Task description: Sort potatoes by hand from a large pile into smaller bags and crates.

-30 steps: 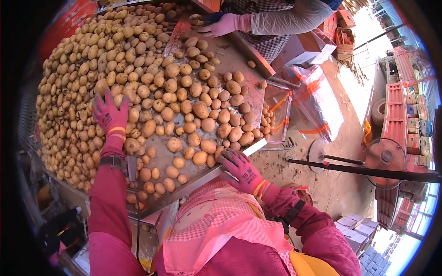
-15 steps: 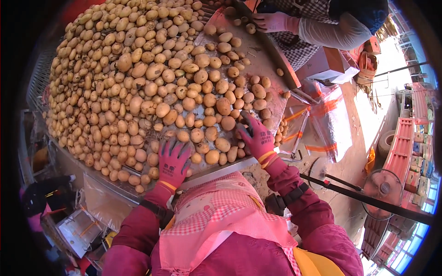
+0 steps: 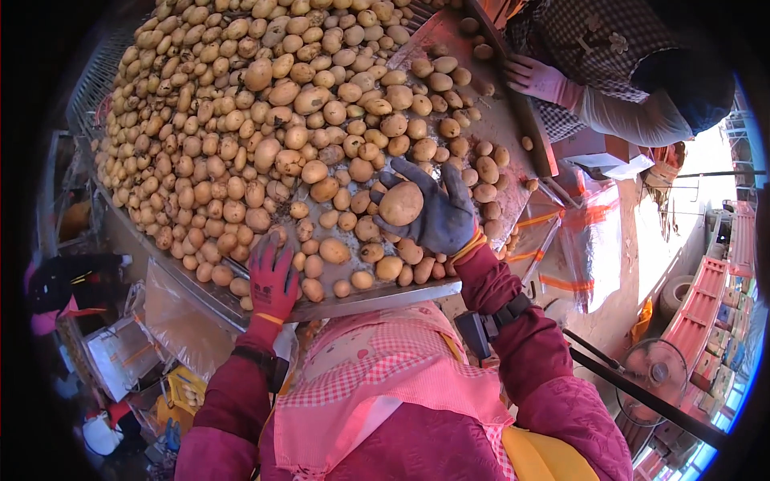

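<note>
A large potato rests in my right hand, which is turned palm up in its grey-palmed, red-backed glove, the fingers partly curled about it. Back up, my left hand lies at the near edge of the potato pile, fingers stretched forward over several potatoes and holding none that I can see. Loose potatoes of mixed sizes lie on the metal tabletop between and beyond my hands.
At the far right a co-worker's gloved hand rests by a raised metal side rail. Beyond the table's right side are a cardboard box, plastic bags and a round fan. A yellow crate stands low on the left.
My right hand has turned from palm down to palm up and now carries a potato. My left hand stays by the near edge with its fingers closer together. The view has shifted.
</note>
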A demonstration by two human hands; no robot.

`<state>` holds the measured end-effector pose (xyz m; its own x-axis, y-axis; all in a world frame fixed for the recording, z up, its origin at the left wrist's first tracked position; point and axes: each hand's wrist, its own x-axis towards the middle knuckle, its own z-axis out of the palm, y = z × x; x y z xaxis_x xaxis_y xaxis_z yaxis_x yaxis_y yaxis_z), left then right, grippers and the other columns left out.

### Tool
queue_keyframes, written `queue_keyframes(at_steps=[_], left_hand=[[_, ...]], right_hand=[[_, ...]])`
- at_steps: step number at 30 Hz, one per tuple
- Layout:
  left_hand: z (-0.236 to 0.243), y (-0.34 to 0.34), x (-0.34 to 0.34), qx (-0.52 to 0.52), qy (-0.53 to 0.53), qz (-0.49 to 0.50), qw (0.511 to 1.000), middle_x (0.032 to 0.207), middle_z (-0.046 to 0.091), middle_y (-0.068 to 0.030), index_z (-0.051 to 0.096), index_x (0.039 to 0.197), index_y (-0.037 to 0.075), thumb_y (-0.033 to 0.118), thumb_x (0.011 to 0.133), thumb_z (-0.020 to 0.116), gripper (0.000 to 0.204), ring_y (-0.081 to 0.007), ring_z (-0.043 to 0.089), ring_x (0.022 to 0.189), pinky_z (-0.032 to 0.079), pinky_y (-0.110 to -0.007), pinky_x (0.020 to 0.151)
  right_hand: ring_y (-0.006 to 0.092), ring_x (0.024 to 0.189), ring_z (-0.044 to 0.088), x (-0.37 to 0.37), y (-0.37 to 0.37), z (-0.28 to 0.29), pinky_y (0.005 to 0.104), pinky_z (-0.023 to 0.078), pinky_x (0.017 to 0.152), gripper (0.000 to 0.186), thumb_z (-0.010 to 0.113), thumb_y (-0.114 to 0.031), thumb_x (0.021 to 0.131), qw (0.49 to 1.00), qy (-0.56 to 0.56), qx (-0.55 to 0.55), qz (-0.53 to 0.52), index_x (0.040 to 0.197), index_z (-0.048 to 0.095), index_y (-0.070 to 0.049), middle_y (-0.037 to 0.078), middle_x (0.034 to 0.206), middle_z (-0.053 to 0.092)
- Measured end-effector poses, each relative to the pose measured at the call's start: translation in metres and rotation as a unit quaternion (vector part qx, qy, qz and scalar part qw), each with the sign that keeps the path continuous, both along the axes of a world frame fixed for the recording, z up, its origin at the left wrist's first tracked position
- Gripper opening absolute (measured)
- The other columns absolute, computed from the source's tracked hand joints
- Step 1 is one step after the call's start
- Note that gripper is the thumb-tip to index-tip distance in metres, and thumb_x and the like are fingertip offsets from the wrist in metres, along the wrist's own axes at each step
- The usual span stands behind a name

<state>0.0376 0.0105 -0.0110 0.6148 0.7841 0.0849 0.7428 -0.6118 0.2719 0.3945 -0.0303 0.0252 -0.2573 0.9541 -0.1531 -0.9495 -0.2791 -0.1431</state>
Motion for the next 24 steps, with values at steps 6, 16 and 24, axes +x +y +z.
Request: queue_keyframes(at_steps=[6,16,24], left_hand=[[0.002,-0.001,-0.002,-0.012,-0.008,0.006,1.0,0.146,0.046,-0.0163,0.06,0.126,0.008,0.019,0.082,0.066,0.046,-0.0407,0.041,0.135,0.032,-0.056,0.111],[0.004,-0.002,-0.004,-0.021,-0.027,0.014,0.999,0.145,0.046,-0.0163,0.059,0.128,0.008,0.019,0.081,0.067,0.048,-0.0401,0.042,0.133,0.032,-0.054,0.112],[0.014,-0.018,0.011,-0.102,-0.244,0.081,0.961,0.141,0.051,-0.0155,0.055,0.131,0.002,0.021,0.091,0.063,0.045,-0.036,0.049,0.129,0.04,-0.049,0.109]], right_hand=[[0.0355,0.14,0.041,-0.005,0.023,0.003,0.0556,0.041,0.11,0.092,0.047,-0.074,0.09,0.999,0.01,0.002,0.03,0.151,0.034,-0.005,0.019,0.148,0.044],[0.0249,0.103,0.067,-0.025,0.025,-0.036,0.035,0.06,0.075,0.056,0.048,-0.046,0.103,0.995,-0.051,-0.038,0.08,0.139,0.048,-0.003,0.013,0.118,0.065],[0.0241,0.114,0.063,-0.054,0.012,0.0,0.0369,0.053,0.096,0.041,0.058,-0.024,0.101,0.992,-0.065,-0.073,0.074,0.132,0.053,0.001,0.014,0.123,0.064]])
